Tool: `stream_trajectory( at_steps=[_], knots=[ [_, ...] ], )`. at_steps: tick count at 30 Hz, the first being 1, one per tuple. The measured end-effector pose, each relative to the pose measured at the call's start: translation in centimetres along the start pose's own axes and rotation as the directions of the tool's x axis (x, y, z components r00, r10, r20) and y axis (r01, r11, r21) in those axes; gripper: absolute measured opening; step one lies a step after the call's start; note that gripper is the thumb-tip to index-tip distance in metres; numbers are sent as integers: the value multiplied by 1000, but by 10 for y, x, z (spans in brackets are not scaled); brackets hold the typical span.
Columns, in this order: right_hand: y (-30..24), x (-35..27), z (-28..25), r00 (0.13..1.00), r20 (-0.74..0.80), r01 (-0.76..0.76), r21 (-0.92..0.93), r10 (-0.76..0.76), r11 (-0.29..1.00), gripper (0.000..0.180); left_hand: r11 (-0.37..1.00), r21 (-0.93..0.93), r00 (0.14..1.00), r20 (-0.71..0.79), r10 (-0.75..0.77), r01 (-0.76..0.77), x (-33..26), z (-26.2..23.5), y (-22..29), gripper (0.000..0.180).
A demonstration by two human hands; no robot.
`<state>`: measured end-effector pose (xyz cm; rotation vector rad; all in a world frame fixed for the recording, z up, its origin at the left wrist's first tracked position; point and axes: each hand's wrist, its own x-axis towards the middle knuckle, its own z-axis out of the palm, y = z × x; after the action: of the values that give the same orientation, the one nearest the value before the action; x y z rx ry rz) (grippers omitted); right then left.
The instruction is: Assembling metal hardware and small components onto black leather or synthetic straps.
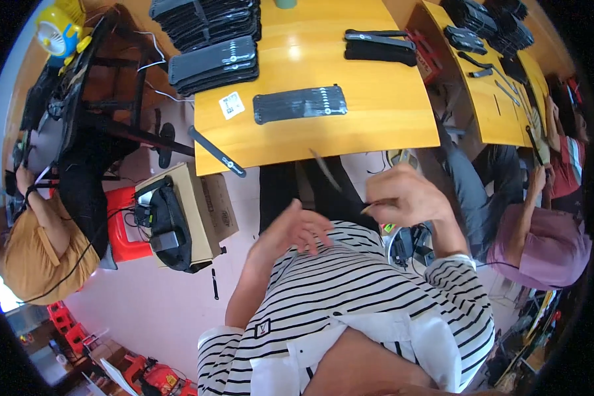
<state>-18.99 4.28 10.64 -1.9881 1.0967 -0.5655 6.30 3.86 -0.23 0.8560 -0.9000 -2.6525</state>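
one thin, curved, blurred strip [329, 171] in right hand [406, 195]

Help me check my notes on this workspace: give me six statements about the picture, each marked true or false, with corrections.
1. The left hand grips scissors. False: it is open, with nothing visible in it.
2. The right hand holds a thin, blurred strip. True.
3. A white square label lies on the yellow table, left of a flat black bundle. True.
4. The yellow fan is at the picture's upper right. False: it is at the upper left.
5. A single dark strap lies at the table's near left corner. True.
6. The co-worker at left wears purple. False: the top is orange-yellow.
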Motion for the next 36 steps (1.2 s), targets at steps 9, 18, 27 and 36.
stream_trajectory(
  at_steps=[9,18,27,36],
  knots=[
    [-1,2,6,985,-42,-155,209,168,966,16,867,-56,797,-428,427,-495,32,35,17,24],
    [45,6,52,826,-129,-333,673,549,661,10,772,12,667,-496,556,-635,50,24,14,24],
    [91,12,46,688,-253,-335,721,680,607,13,760,61,560,-639,528,-647,37,-37,43,17],
    [151,58,41,631,-399,-302,663,665,685,14,853,262,574,-647,502,-451,67,-82,81,18]
  ],
)
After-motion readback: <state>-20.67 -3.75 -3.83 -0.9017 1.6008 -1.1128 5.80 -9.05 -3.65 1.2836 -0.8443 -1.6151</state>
